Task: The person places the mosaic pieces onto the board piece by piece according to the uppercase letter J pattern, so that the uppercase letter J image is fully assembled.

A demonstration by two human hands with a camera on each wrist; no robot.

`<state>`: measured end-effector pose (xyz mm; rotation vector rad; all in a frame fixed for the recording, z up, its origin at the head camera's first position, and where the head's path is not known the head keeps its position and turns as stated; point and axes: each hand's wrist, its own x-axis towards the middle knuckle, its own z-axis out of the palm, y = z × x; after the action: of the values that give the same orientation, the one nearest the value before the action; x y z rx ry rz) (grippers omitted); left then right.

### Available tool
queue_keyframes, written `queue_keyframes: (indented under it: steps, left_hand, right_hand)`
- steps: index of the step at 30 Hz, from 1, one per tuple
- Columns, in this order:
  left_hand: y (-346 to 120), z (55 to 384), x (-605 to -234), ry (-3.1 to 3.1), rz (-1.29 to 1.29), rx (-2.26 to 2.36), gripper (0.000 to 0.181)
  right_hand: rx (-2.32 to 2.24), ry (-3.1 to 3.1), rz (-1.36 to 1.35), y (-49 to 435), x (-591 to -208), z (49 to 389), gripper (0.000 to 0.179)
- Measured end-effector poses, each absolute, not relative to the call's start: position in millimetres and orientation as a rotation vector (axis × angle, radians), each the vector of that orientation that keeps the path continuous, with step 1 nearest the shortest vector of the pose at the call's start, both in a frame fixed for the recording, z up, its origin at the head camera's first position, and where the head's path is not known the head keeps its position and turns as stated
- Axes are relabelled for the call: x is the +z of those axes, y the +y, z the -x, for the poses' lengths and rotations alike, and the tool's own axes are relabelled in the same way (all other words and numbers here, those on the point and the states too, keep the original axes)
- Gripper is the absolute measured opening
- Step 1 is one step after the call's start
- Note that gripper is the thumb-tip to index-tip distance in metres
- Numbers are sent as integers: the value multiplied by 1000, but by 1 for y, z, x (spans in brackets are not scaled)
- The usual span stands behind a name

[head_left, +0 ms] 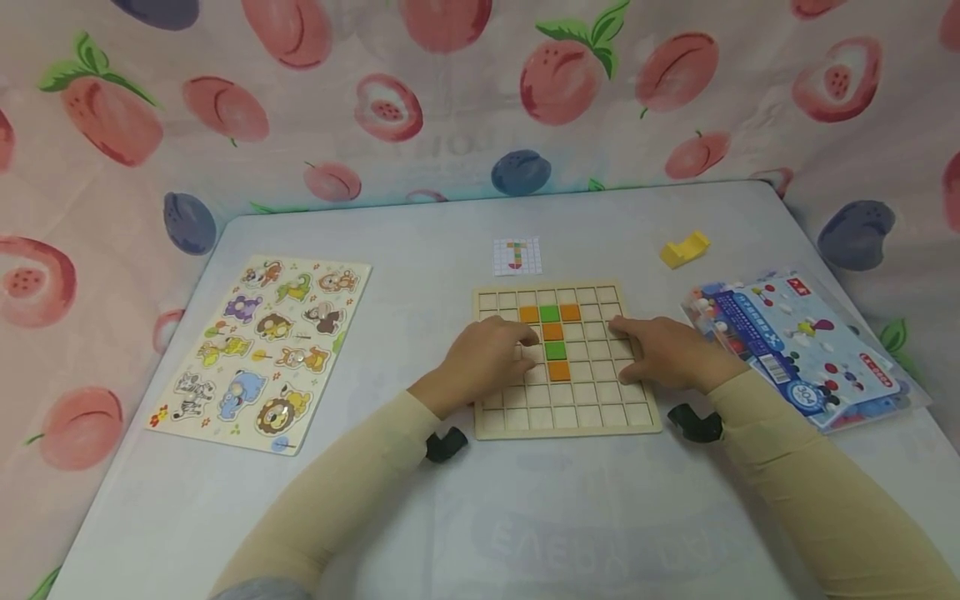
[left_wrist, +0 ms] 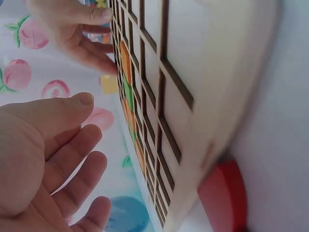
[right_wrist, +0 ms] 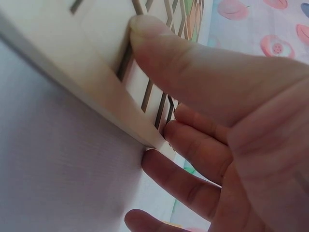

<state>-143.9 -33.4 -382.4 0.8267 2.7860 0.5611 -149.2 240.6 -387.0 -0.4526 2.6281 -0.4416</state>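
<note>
A wooden grid board [head_left: 566, 433] lies mid-table. Orange and green square tiles [head_left: 550, 313] form a short row with a column below it. My left hand [head_left: 480, 358] is over the board's left side, its fingers loosely bent and nothing between them in the left wrist view. A red piece [left_wrist: 224, 195] lies by the board's edge there; my left hand hides it in the head view. At the right side, my right hand [head_left: 667, 354] rests its thumb [right_wrist: 169, 53] on the grid, with other fingertips right at the edge. A small card [head_left: 517, 256] behind the board shows a coloured pattern.
An animal puzzle board [head_left: 262, 358] lies at the left. To the right are a blue-and-white toy package [head_left: 813, 342] and, farther back, a yellow notched block [head_left: 685, 249]. Black wrist devices [head_left: 695, 423] show under both forearms. A fruit-print cloth [head_left: 450, 100] hangs behind the table.
</note>
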Motion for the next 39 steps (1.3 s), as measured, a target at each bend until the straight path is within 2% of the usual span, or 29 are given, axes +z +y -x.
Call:
queue_keyframes:
  steps: [12,26,39]
  left_hand:
    - [-65,138,-380,2806,-695,595,34]
    - [-88,135,-381,2819,-735,558,46]
    - [-105,131,-386,2780,-743,565,59]
  right_hand:
    - [-432,2639,441,238,-387,147,75]
    - [-444,2635,433,240,-387,146,80]
    - [-453,2645,451,239,-387,147,76]
